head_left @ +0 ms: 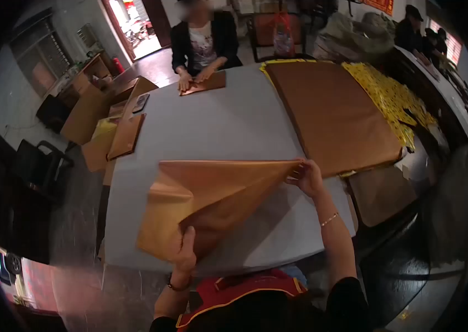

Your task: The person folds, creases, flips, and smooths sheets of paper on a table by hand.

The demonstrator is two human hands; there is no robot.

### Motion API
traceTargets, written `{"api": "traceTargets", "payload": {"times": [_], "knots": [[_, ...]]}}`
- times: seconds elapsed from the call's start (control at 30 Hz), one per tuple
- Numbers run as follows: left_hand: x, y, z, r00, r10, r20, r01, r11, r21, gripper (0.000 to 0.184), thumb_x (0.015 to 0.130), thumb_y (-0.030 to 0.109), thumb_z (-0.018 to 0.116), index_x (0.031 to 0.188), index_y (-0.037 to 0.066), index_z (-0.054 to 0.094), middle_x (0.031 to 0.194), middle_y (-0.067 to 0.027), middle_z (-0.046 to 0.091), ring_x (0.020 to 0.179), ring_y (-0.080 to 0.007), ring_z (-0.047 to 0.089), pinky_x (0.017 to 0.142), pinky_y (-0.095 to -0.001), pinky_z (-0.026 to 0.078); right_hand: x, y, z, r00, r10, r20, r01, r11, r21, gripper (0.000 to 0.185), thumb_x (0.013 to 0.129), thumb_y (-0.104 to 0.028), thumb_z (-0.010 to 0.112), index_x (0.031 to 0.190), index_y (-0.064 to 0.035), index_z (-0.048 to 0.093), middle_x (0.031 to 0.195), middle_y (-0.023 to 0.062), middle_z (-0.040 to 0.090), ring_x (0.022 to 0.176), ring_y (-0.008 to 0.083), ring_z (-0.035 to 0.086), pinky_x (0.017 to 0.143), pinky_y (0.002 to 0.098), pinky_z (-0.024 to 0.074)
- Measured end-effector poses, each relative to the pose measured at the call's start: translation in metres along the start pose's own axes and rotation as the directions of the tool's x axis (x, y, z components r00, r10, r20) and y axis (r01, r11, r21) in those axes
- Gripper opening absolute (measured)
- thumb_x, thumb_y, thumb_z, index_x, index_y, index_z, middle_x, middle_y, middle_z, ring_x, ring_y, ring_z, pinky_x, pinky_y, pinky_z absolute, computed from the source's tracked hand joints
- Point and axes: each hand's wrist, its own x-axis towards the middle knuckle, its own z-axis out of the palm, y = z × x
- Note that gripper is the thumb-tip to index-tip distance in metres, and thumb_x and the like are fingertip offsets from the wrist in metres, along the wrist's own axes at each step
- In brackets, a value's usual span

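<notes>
A large copper-brown sheet (pixel 217 185), paper or thin film, is partly folded over above the grey table. At its near left edge my left hand (pixel 184 249) grips it, thumb on top and fingers hidden beneath. My right hand (pixel 307 178) is closed on the sheet's far right corner, holding it up in a point. Between the two hands the near edge hangs in a slanting fold that shows the darker underside. Just beyond my right hand lies a thick stack of brown sheets (pixel 333 116).
Across the grey table (pixel 212 127) a co-worker (pixel 203 39) presses a folded brown sheet (pixel 206 84). A folded brown bundle (pixel 127 135) and a phone (pixel 141 103) lie at the left edge, beside cardboard boxes (pixel 87 119). Yellow patterned wrapping (pixel 386 94) spreads beyond the stack.
</notes>
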Motion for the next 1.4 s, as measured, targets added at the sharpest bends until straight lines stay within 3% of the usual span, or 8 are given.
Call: {"api": "traceTargets", "payload": {"times": [0.17,0.3,0.77,0.93,1.03,1.1,1.27,1.4], "knots": [[-0.004,0.015,-0.011,0.966,-0.079,0.245,0.002,0.954,0.300,0.018,0.087,0.007,0.050,0.099,-0.004,0.059,0.080,-0.0135,0.059,0.076,-0.0222,0.057,0.069,-0.0310,0.044,-0.002,0.003,-0.002,0.999,-0.008,0.034,0.008,1.000,-0.009,0.030,0.086,-0.031,0.044,0.105,-0.0100,0.055,0.099,0.0088,0.059,0.092,0.0258,0.057,0.079,0.0456,0.0495],[-0.011,0.013,0.006,0.902,0.344,0.262,-0.399,0.896,0.196,0.018,0.082,0.002,0.055,0.098,0.001,0.061,0.075,-0.0134,0.059,0.070,-0.0286,0.057,0.061,-0.0346,0.043,-0.005,0.004,0.003,0.999,-0.051,0.008,0.052,0.997,-0.055,0.030,0.089,-0.031,0.044,0.107,-0.0093,0.055,0.101,0.0086,0.059,0.092,0.0239,0.057,0.080,0.0442,0.0492],[-0.017,0.002,0.012,0.812,0.422,0.405,-0.494,0.865,0.090,0.021,0.079,0.002,0.061,0.100,0.004,0.063,0.084,-0.0091,0.064,0.074,-0.0246,0.061,0.064,-0.0324,0.044,0.008,0.017,-0.030,0.990,-0.144,0.004,0.143,0.978,-0.154,0.031,0.089,-0.028,0.051,0.114,-0.0097,0.052,0.110,0.0051,0.056,0.095,0.0196,0.055,0.081,0.0358,0.0466],[-0.016,-0.001,0.020,0.874,0.291,0.389,-0.363,0.923,0.124,0.019,0.080,0.003,0.059,0.099,0.002,0.063,0.082,-0.0132,0.061,0.073,-0.0294,0.058,0.065,-0.0350,0.044,-0.020,0.016,-0.008,0.904,-0.397,-0.160,0.229,0.765,-0.602,0.033,0.086,-0.021,0.054,0.117,-0.0100,0.053,0.117,0.0053,0.054,0.106,0.0208,0.052,0.090,0.0361,0.0419],[-0.011,-0.013,0.027,0.846,0.272,0.458,-0.365,0.923,0.125,0.015,0.083,0.005,0.057,0.096,0.001,0.062,0.082,-0.0133,0.061,0.074,-0.0290,0.057,0.065,-0.0343,0.044,-0.055,0.006,0.033,0.825,-0.524,0.211,0.414,0.306,-0.857,0.029,0.085,-0.021,0.055,0.111,-0.0081,0.057,0.122,0.0067,0.053,0.116,0.0253,0.047,0.100,0.0384,0.0335],[-0.010,-0.014,0.032,0.855,0.233,0.463,-0.324,0.937,0.127,0.014,0.084,0.007,0.056,0.095,0.001,0.062,0.082,-0.0134,0.061,0.074,-0.0293,0.057,0.066,-0.0345,0.045,-0.072,-0.001,0.061,0.819,-0.177,0.545,0.545,-0.057,-0.837,0.027,0.085,-0.022,0.057,0.107,-0.0061,0.061,0.123,0.0088,0.054,0.123,0.0297,0.041,0.105,0.0393,0.0251],[0.003,-0.016,0.041,0.806,-0.011,0.592,-0.031,0.998,0.060,0.016,0.088,0.013,0.054,0.092,-0.001,0.060,0.081,-0.0131,0.061,0.075,-0.0246,0.058,0.068,-0.0320,0.045,-0.093,0.006,0.109,0.774,0.080,0.628,0.613,0.155,-0.775,0.026,0.086,-0.017,0.056,0.108,-0.0049,0.062,0.105,0.0098,0.063,0.099,0.0228,0.056,0.087,0.0351,0.0424],[0.017,-0.030,0.049,0.682,-0.217,0.698,0.459,0.871,-0.178,0.025,0.092,0.015,0.049,0.105,-0.005,0.057,0.097,-0.0070,0.063,0.088,-0.0147,0.057,0.079,-0.0263,0.044,-0.083,0.013,0.116,0.914,0.166,0.370,0.303,0.327,-0.895,0.022,0.087,-0.018,0.057,0.096,0.0009,0.063,0.072,0.0037,0.059,0.067,0.0074,0.049,0.060,0.0229,0.0418]]}}
